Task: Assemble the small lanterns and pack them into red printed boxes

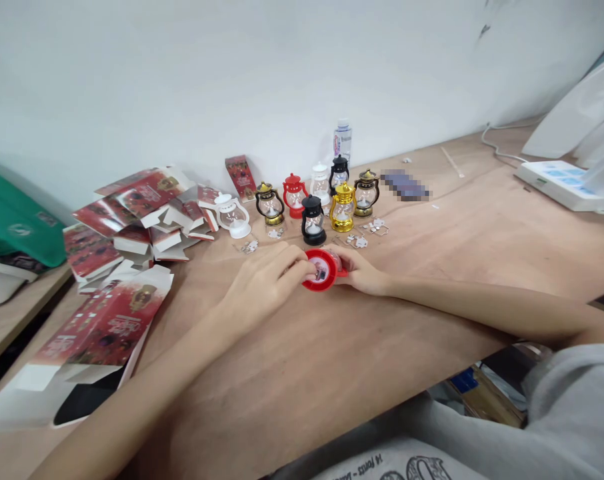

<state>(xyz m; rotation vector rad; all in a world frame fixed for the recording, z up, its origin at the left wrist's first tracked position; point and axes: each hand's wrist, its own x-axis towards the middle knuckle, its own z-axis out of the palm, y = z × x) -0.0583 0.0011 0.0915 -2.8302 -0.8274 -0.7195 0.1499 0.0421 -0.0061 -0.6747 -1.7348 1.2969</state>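
A small red lantern (324, 270) lies on its side on the wooden table (332, 373), its round base facing me. My left hand (265, 277) pinches the base's left edge with curled fingers. My right hand (362, 272) grips the lantern's body from the right. Just behind them stands a group of several upright mini lanterns: a black one (313, 220), a gold one (343, 207), a red one (295, 195), a bronze one (270, 203) and a white one (233, 216).
Red printed cartons (142, 207) are heaped at the left, with flattened ones (102, 327) nearer me. A small bottle (343, 140) stands by the wall. Small tags (375, 227) lie by the lanterns. A white device (567, 183) sits at right.
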